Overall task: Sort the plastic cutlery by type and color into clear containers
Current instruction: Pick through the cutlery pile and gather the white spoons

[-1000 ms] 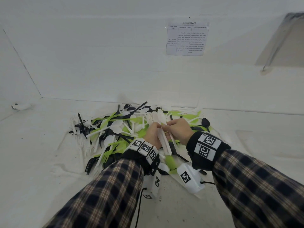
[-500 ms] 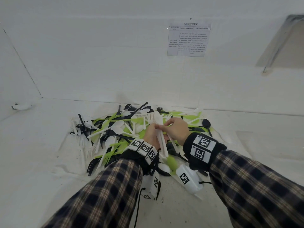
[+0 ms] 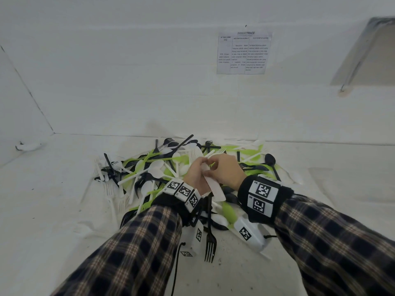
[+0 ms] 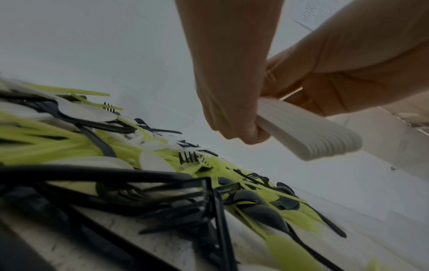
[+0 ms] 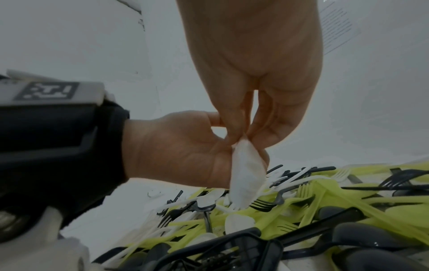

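I am looking into what reads as a data-recording booth or lab, not a home or kitchen. Plain white walls are closing in a white surface on the far side and the left. A printed sheet headed INSIGHTTRACE, laid out as a table of small text, is hanging on the far wall. Black wristbands carrying square black-and-white marker tags are sitting on both wrists, over plaid sleeves. A mixed heap of black, white and green cutlery is lying loose on the surface, with no dishes or food around it.
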`<state>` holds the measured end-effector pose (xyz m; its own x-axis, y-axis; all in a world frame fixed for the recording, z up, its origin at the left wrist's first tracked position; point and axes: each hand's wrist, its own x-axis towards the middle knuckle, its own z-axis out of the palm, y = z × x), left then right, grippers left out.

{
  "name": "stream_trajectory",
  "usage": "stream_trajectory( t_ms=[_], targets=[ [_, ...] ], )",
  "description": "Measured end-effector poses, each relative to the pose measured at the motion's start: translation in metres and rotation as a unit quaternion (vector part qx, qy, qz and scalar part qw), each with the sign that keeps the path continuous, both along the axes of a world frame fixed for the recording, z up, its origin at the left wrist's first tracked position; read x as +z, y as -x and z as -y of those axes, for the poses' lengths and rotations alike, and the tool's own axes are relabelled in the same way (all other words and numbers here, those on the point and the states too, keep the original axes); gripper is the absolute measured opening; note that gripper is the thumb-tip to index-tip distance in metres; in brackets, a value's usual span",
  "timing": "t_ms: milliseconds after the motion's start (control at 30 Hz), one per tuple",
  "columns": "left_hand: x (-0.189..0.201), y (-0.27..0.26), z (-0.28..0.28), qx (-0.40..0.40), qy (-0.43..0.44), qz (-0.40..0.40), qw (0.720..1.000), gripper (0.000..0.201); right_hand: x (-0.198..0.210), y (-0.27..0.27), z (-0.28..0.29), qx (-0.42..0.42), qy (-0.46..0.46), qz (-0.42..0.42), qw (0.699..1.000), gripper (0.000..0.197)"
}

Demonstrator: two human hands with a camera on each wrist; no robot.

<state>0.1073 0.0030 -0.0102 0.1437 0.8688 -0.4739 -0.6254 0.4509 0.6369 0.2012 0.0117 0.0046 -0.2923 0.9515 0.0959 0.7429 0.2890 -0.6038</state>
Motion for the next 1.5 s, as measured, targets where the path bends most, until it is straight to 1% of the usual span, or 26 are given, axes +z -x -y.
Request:
stream_trajectory(
  t_ms=[100, 167, 233, 267, 300, 367, 433, 467, 500, 567, 600, 667, 733, 800, 900, 1000, 1033, 1100, 1133, 1200, 1233, 1300, 1333, 1367, 1433, 1500],
  targets=[
    [-0.002, 0.003, -0.001, 0.002, 0.010, -0.007, 1.000, 0.031, 0.003, -0.003, 0.002, 0.027, 0.026, -0.009, 0.999, 0.029],
    [-0.005, 0.005, -0.003, 0.010, 0.013, -0.036, 0.999, 0.034, 0.001, -0.003, 0.005, 0.035, 0.040, -0.013, 0.999, 0.027],
    [-0.010, 0.008, -0.006, 0.027, 0.016, -0.055, 0.998, 0.031, -0.002, -0.004, 0.005, 0.005, 0.055, -0.035, 0.998, 0.021],
    [-0.011, 0.011, -0.007, 0.043, 0.019, -0.072, 0.996, 0.026, -0.003, -0.005, 0.006, -0.012, 0.063, -0.029, 0.998, 0.021],
    [-0.010, 0.014, -0.008, 0.052, 0.025, -0.101, 0.993, 0.019, -0.004, -0.007, 0.006, -0.019, 0.075, 0.000, 0.997, 0.020],
    [-0.009, 0.022, -0.007, 0.046, 0.034, -0.143, 0.988, 0.013, -0.005, -0.015, 0.011, 0.003, 0.143, 0.090, 0.986, 0.022],
    [-0.008, 0.028, -0.008, 0.034, 0.035, -0.157, 0.986, 0.010, -0.008, -0.022, 0.022, 0.057, 0.230, 0.200, 0.951, 0.027],
    [-0.008, 0.030, -0.008, 0.029, 0.036, -0.164, 0.985, 0.010, -0.011, -0.023, 0.028, 0.084, 0.250, 0.262, 0.928, 0.030],
    [-0.007, 0.031, -0.007, 0.023, 0.039, -0.165, 0.985, 0.010, -0.012, -0.023, 0.034, 0.103, 0.254, 0.317, 0.908, 0.033],
    [-0.006, 0.030, -0.008, 0.006, 0.044, -0.167, 0.985, 0.013, -0.017, -0.017, 0.042, 0.120, 0.244, 0.390, 0.880, 0.037],
    [-0.005, 0.029, -0.007, -0.004, 0.046, -0.169, 0.984, 0.014, -0.020, -0.014, 0.045, 0.124, 0.244, 0.414, 0.868, 0.036],
    [-0.003, 0.028, -0.004, -0.017, 0.045, -0.172, 0.984, 0.018, -0.024, -0.009, 0.049, 0.132, 0.242, 0.454, 0.848, 0.026],
    [-0.003, 0.029, -0.002, -0.022, 0.045, -0.183, 0.982, 0.020, -0.029, -0.008, 0.053, 0.119, 0.231, 0.448, 0.855, 0.024],
    [-0.002, 0.035, 0.000, -0.009, 0.047, -0.193, 0.980, 0.018, -0.029, -0.010, 0.057, 0.106, 0.220, 0.410, 0.879, 0.012],
    [0.000, 0.050, 0.001, 0.017, 0.052, -0.213, 0.975, 0.016, -0.028, -0.016, 0.057, 0.090, 0.202, 0.368, 0.903, 0.013],
    [-0.002, 0.064, 0.002, 0.036, 0.058, -0.218, 0.974, 0.018, -0.029, -0.017, 0.057, 0.103, 0.223, 0.374, 0.894, 0.025],
    [-0.002, 0.067, 0.004, 0.039, 0.059, -0.218, 0.973, 0.019, -0.029, -0.016, 0.057, 0.108, 0.226, 0.382, 0.890, 0.026],
    [-0.004, 0.070, 0.007, 0.042, 0.063, -0.217, 0.973, 0.018, -0.032, -0.015, 0.058, 0.113, 0.219, 0.385, 0.889, 0.019],
    [-0.005, 0.071, 0.008, 0.042, 0.064, -0.217, 0.973, 0.018, -0.033, -0.015, 0.057, 0.107, 0.215, 0.375, 0.895, 0.026],
    [-0.005, 0.073, 0.012, 0.056, 0.071, -0.224, 0.971, 0.019, -0.032, -0.017, 0.054, 0.083, 0.205, 0.347, 0.912, 0.032],
    [-0.005, 0.074, 0.013, 0.065, 0.073, -0.231, 0.968, 0.019, -0.030, -0.018, 0.051, 0.073, 0.202, 0.326, 0.921, 0.031],
    [-0.007, 0.076, 0.014, 0.075, 0.066, -0.229, 0.968, 0.018, -0.027, -0.021, 0.045, 0.049, 0.207, 0.251, 0.944, 0.023],
    [-0.009, 0.077, 0.014, 0.082, 0.065, -0.221, 0.970, 0.019, -0.025, -0.022, 0.042, 0.032, 0.199, 0.217, 0.955, 0.018],
    [-0.010, 0.078, 0.016, 0.089, 0.063, -0.214, 0.971, 0.020, -0.024, -0.023, 0.038, 0.014, 0.172, 0.190, 0.967, 0.017],
    [-0.013, 0.080, 0.018, 0.096, 0.058, -0.207, 0.972, 0.022, -0.026, -0.023, 0.028, -0.005, 0.095, 0.174, 0.980, 0.027],
    [-0.017, 0.082, 0.021, 0.098, 0.052, -0.205, 0.972, 0.022, -0.031, -0.019, 0.022, -0.010, 0.061, 0.171, 0.983, 0.030]
  ],
)
